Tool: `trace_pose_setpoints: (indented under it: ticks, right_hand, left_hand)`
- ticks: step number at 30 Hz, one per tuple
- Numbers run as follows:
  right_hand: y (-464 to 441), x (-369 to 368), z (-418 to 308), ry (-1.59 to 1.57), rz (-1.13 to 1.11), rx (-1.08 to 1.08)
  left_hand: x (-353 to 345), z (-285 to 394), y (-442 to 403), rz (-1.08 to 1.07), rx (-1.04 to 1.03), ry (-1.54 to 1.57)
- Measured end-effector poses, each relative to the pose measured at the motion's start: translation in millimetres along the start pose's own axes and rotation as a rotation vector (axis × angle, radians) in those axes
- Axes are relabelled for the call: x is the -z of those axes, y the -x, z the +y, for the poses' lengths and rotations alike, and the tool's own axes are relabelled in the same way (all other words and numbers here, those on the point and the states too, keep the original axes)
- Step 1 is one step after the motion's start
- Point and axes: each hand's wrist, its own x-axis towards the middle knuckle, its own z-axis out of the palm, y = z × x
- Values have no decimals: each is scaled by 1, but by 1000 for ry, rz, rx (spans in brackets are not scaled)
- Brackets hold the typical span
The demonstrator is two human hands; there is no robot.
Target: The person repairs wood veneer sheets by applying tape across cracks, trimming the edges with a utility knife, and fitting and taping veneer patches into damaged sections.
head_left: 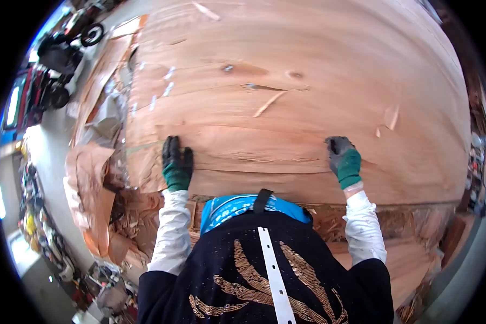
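A broad, thin sheet of wood veneer covers most of the surface before me, with knots, a split and lengthwise cracks. My left hand, in a black and green glove, lies on its near left part with the fingers stretched out. Farther right, my right hand, gloved the same way, rests at the veneer with its fingers curled in. What those fingers hold, if anything, is hidden. A loose wood sliver lies on the sheet beyond my hands.
Torn veneer pieces hang along the left side. More broken veneer lies below the near edge. A motorcycle and a red vehicle stand at the far left. Assorted clutter lines the left wall.
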Motion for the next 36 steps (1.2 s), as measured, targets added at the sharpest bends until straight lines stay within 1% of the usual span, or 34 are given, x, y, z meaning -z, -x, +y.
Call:
trace_pose_setpoints:
  ticks: [4,7,8,9,11,12,14,15,16,17,18,19,20,21,22,23,24,27,28,29,31,33,34,35,36]
  right_hand:
    - [-8,-8,6,49,-19,-37]
    - [-15,-10,9,132,-73,-15]
    - [-14,-12,14,68,-27,41]
    - [-17,-1,-9,58,-31,30]
    - [-18,18,-58,38,-42,-2]
    - [-23,19,-75,45,-112,121]
    - [-24,5,-124,-461,-245,69]
    - [-26,-6,-148,-564,-335,123]
    - [-27,-15,-181,-761,-528,-39]
    - [-30,-34,-203,-741,-563,-13]
    - [-34,-72,-211,-571,-448,261]
    - [-37,-96,-237,-591,-406,310]
    - [-42,-113,-263,-498,-384,354]
    - [-50,-145,-279,-577,-349,421]
    - [-54,-159,-299,-519,-331,456]
    - [-60,-189,-308,-531,-332,438]
    - [-59,-188,-323,-368,-261,492]
    - [-66,-197,-354,-121,-320,499]
    - [-66,-202,-358,-61,-299,509]
    - [-67,-207,-362,-34,-310,511]
    - [-67,-210,-367,22,-330,502]
    - [-65,-217,-358,33,-222,595]
    - [-61,-212,-347,98,-209,615]
    - [-54,-206,-337,161,-196,631]
    - [-50,-195,-323,206,-242,611]
  left_hand:
    - [-1,-1,2,-11,54,-20]
    - [0,2,2,-6,92,-28]
    - [3,3,1,-11,107,-12]
    - [7,4,0,-16,120,4]
    - [4,-8,0,51,192,178]
    - [4,-14,-1,83,224,268]
    - [6,-24,-1,210,232,354]
    - [8,-28,-1,274,236,397]
    - [16,-29,-3,251,239,333]
    - [22,-28,-5,222,247,312]
    - [26,-27,-8,192,254,291]
    - [27,-29,-10,159,259,269]
    - [21,-36,-11,122,243,276]
    - [14,-40,-11,10,295,219]
    - [16,-40,-13,-33,323,197]
    - [19,-39,-16,-76,348,175]
    - [18,-39,-16,-68,340,191]
    - [17,-41,-15,-61,315,209]
    - [16,-41,-16,-63,308,198]
    - [15,-39,-17,-68,298,189]
    - [13,-39,-21,-124,345,159]
    - [18,-39,-25,-180,321,219]
    - [5,-52,-19,-132,247,226]
    - [16,-45,-22,-177,214,184]
    - [20,-44,-23,-193,121,168]
